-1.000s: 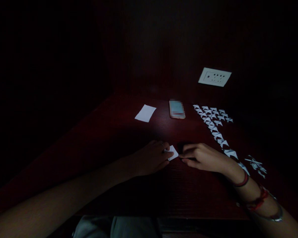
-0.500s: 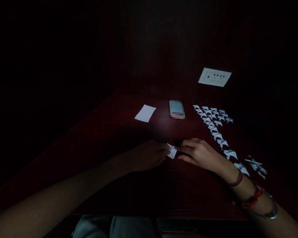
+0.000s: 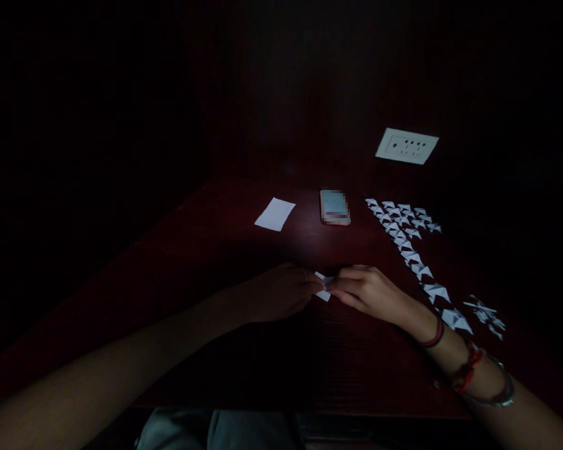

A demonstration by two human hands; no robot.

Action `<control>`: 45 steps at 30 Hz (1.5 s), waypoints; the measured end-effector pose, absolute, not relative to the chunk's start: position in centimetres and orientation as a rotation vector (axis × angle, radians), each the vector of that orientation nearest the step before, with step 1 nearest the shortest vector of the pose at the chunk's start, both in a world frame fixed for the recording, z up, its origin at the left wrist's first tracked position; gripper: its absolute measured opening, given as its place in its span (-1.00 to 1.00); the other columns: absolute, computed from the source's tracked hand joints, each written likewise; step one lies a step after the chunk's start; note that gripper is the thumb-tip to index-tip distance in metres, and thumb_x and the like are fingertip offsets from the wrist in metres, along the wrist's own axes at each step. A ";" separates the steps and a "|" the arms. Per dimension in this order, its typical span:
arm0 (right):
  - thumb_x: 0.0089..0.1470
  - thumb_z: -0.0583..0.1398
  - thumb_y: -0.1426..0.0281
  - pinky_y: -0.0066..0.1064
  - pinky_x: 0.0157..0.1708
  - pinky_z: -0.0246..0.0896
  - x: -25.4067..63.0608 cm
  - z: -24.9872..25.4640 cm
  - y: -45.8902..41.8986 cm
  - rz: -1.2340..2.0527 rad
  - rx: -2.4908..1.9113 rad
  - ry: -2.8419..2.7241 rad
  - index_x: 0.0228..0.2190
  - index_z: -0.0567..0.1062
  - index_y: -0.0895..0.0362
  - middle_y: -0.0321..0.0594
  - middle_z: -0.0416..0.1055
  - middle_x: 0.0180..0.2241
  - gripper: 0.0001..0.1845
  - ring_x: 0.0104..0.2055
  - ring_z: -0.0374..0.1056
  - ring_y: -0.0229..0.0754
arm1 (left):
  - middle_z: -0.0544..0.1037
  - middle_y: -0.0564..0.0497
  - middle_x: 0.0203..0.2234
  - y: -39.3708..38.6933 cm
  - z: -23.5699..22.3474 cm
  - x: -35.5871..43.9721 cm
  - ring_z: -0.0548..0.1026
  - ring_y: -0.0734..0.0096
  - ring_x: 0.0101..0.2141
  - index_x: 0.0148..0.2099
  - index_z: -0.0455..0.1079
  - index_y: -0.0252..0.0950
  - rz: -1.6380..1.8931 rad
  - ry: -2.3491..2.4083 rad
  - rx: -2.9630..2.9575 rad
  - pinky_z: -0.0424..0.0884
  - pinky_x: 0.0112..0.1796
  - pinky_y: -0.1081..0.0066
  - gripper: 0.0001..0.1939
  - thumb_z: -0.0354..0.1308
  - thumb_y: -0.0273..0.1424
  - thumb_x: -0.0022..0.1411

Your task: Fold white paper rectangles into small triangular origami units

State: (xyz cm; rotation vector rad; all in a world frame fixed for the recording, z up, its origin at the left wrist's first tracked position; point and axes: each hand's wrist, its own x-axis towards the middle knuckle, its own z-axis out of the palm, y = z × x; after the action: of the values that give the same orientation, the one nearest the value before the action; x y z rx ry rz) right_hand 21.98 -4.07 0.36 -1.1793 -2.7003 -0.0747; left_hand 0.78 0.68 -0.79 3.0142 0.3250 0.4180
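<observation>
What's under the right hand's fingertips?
The small white paper: its upper and lower corners show, but the part beneath the right hand is covered, so any crease there can't be seen.

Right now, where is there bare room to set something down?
The tabletop looks bare between the white sheet and the left hand, and between the phone and the right hand. It is crowded on the right, with folded pieces and paper scraps, and around the small paper between the hands. Far left is too dark to tell.
</observation>
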 end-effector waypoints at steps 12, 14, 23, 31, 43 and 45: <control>0.06 0.00 0.30 -0.44 -0.34 0.11 21.8 0.4 -4.2 -0.005 -1.115 -2.714 -0.31 0.42 0.14 -0.25 0.32 -0.43 -0.74 -0.40 0.23 -0.30 | 0.30 -0.01 -0.07 0.8 -0.8 0.8 0.21 0.39 -0.04 0.00 0.13 -0.29 0.410 0.289 3.008 0.13 -0.11 0.38 -0.69 -0.10 -0.50 0.18; 0.07 -0.01 0.32 -0.43 -0.33 0.10 21.8 0.4 -4.2 -0.015 -1.109 -2.729 -0.32 0.42 0.13 -0.26 0.31 -0.43 -0.74 -0.40 0.22 -0.30 | 0.30 -0.01 -0.07 0.9 -0.9 0.8 0.21 0.40 -0.05 -0.01 0.14 -0.29 0.423 0.293 3.005 0.13 -0.11 0.37 -0.70 -0.10 -0.49 0.18; 0.06 -0.01 0.40 -0.48 -0.39 0.06 21.7 0.2 -4.2 -0.055 -1.114 -2.726 -0.37 0.40 0.16 -0.24 0.29 -0.47 -0.80 -0.43 0.20 -0.31 | 0.30 -0.01 -0.08 1.0 -1.2 0.8 0.24 0.39 -0.06 0.01 0.13 -0.28 0.435 0.316 2.979 0.14 -0.10 0.37 -0.69 -0.10 -0.47 0.18; -0.08 0.05 0.51 -0.55 -0.47 0.03 21.2 0.0 -4.1 0.251 -1.279 -2.442 -0.53 0.33 0.19 -0.33 0.22 -0.56 -0.92 -0.52 0.14 -0.38 | 0.29 -0.01 -0.07 0.9 -0.8 0.8 0.25 0.38 -0.08 0.00 0.13 -0.29 0.391 0.336 2.983 0.14 -0.11 0.35 -0.69 -0.09 -0.49 0.17; -0.18 0.05 0.52 -0.53 -0.50 0.02 21.0 -0.3 -3.6 0.477 -1.470 -2.180 -0.63 0.32 0.18 -0.36 0.23 -0.61 -0.91 -0.55 0.15 -0.38 | 0.28 -0.02 -0.06 1.0 -0.9 1.0 0.24 0.37 -0.08 0.05 0.07 -0.30 0.349 0.326 3.014 0.12 -0.12 0.36 -0.64 -0.11 -0.51 0.17; -0.18 0.05 0.52 -0.53 -0.50 0.02 20.9 -0.4 -3.6 0.472 -1.487 -2.179 -0.63 0.33 0.19 -0.35 0.25 -0.61 -0.91 -0.54 0.16 -0.37 | 0.27 -0.01 -0.05 1.0 -0.8 1.1 0.22 0.37 -0.07 0.05 0.08 -0.29 0.345 0.313 3.032 0.12 -0.12 0.37 -0.64 -0.10 -0.51 0.18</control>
State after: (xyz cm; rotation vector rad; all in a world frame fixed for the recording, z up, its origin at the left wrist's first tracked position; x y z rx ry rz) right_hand 20.94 -3.62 -0.38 -1.4872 -2.1787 0.4724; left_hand 1.08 1.02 -0.85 3.0319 0.3132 0.3453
